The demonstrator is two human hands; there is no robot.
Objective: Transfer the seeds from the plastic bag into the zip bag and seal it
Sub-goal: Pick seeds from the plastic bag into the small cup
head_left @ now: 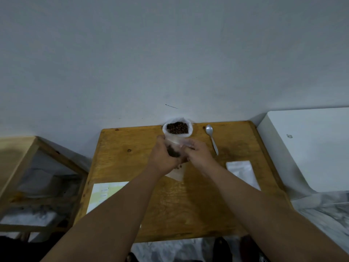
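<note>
A clear plastic bag (pixel 189 130) full of dark brown seeds (pixel 177 128) stands open at the far edge of the wooden table (pixel 188 201), against the wall. Just in front of it my left hand (pixel 164 157) and my right hand (pixel 198 153) hold a small clear zip bag (pixel 176 145) between them. Dark seeds show inside the zip bag near my left palm. Both hands pinch its top part, and its pale lower corner (pixel 177 175) hangs below my hands.
A metal spoon (pixel 212 138) lies to the right of the seed bag. A flat silvery pouch (pixel 242 173) rests on the table's right side, and a sheet of labels (pixel 103 195) lies at the left. A wooden rack (pixel 37 178) stands left of the table, a white box (pixel 309 148) right.
</note>
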